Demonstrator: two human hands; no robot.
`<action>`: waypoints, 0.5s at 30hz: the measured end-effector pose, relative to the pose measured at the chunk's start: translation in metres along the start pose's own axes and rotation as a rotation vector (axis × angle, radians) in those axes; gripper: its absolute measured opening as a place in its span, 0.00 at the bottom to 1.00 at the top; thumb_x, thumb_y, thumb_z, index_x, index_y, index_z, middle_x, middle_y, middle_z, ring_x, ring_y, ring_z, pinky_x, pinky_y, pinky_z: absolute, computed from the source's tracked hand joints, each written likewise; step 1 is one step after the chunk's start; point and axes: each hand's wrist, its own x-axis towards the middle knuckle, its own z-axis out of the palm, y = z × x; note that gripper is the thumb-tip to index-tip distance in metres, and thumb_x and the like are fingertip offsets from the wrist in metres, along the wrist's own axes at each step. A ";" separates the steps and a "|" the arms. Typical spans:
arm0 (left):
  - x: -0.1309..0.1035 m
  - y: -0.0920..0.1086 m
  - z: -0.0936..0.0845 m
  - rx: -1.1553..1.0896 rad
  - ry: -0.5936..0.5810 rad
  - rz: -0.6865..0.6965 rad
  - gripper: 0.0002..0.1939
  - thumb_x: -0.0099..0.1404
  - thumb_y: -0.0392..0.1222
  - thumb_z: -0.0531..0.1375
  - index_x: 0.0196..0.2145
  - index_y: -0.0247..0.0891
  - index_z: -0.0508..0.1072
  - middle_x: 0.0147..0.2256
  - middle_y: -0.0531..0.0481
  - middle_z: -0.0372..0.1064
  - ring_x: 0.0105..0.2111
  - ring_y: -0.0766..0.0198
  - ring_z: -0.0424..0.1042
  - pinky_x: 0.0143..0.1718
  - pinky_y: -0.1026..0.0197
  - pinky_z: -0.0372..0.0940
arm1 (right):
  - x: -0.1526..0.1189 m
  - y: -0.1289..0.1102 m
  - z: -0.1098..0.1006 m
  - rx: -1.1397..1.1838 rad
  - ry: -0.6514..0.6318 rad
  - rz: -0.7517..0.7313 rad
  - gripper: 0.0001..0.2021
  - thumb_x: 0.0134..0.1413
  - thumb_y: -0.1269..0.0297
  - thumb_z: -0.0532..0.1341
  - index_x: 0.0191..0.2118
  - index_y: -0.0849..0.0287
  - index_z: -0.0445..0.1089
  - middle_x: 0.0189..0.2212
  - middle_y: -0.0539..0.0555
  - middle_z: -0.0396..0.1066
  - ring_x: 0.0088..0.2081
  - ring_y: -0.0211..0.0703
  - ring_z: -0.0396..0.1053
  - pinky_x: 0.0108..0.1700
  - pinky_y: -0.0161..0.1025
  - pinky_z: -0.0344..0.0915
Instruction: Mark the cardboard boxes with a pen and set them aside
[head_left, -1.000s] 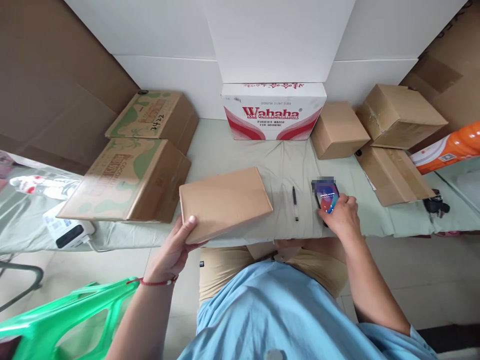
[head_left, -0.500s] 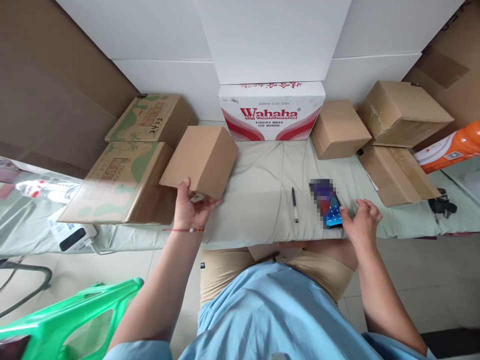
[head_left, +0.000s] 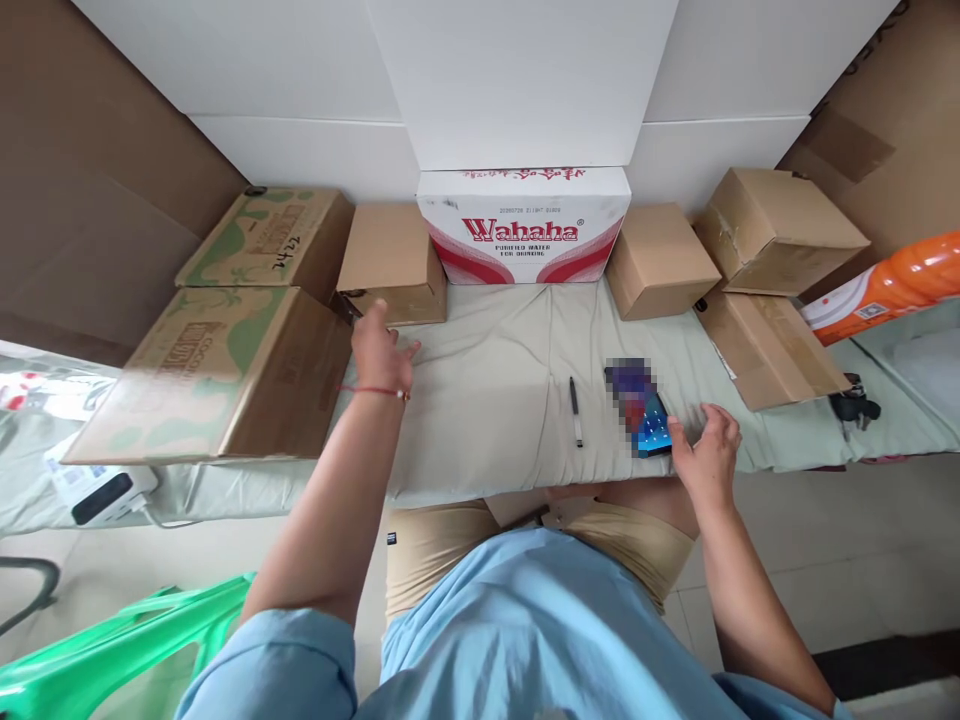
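A plain brown cardboard box [head_left: 394,250] sits on the cloth-covered surface, against the left side of the white Wahaha water carton [head_left: 525,225]. Just in front of its near face is my left hand [head_left: 381,350], open, thumb and fingers apart, holding nothing. Whether a fingertip still brushes the box I cannot tell. My right hand [head_left: 707,458] rests near the front edge with loosely bent, parted fingers. Its thumb is beside the lit phone [head_left: 654,432], part of which is blurred out. Left of the phone lies a black and white pen [head_left: 575,412].
Two green-printed coconut cartons [head_left: 187,370] stand at the left. Several brown boxes [head_left: 660,262] are at the right, with an orange bottle [head_left: 885,285] and a dark small object [head_left: 855,402] beyond. A white power device [head_left: 105,490] lies front left; a green stool [head_left: 135,640] stands below.
The brown box was in my left hand above the cloth. It now rests at the back beside the water carton, released. My right hand stays by the phone; the view has shifted slightly.
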 end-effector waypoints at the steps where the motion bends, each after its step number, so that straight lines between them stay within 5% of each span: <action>1: -0.019 -0.006 -0.007 0.034 -0.003 0.029 0.29 0.76 0.66 0.57 0.61 0.42 0.68 0.67 0.38 0.69 0.71 0.38 0.67 0.61 0.31 0.74 | -0.001 0.001 0.000 0.009 0.025 0.006 0.37 0.67 0.38 0.58 0.65 0.67 0.65 0.63 0.78 0.65 0.67 0.71 0.61 0.69 0.69 0.59; 6: -0.134 -0.051 -0.040 0.247 -0.117 0.153 0.19 0.60 0.54 0.70 0.44 0.40 0.80 0.63 0.34 0.75 0.72 0.32 0.64 0.77 0.28 0.52 | 0.025 -0.010 -0.005 0.037 0.067 0.022 0.49 0.64 0.35 0.62 0.74 0.71 0.52 0.67 0.82 0.60 0.70 0.75 0.59 0.68 0.70 0.62; 8: -0.167 -0.067 -0.047 0.432 -0.211 0.311 0.19 0.65 0.51 0.67 0.50 0.40 0.80 0.66 0.33 0.73 0.73 0.35 0.64 0.78 0.30 0.52 | 0.059 -0.027 -0.010 0.019 0.041 -0.019 0.55 0.62 0.36 0.66 0.78 0.71 0.45 0.71 0.84 0.55 0.73 0.77 0.56 0.69 0.73 0.60; 12: -0.188 -0.084 -0.050 0.762 -0.235 0.567 0.23 0.74 0.45 0.58 0.63 0.41 0.76 0.69 0.34 0.72 0.71 0.40 0.69 0.77 0.32 0.54 | 0.165 -0.076 -0.011 -0.082 0.020 -0.097 0.67 0.55 0.36 0.72 0.80 0.79 0.37 0.74 0.95 0.44 0.78 0.86 0.46 0.70 0.76 0.50; 15: -0.185 -0.086 -0.049 0.821 -0.203 0.631 0.23 0.76 0.44 0.57 0.65 0.41 0.75 0.67 0.34 0.73 0.70 0.41 0.71 0.76 0.35 0.57 | 0.246 -0.108 0.001 -0.205 -0.054 -0.100 0.69 0.51 0.26 0.62 0.74 0.93 0.47 0.67 1.04 0.49 0.74 0.92 0.54 0.61 0.75 0.58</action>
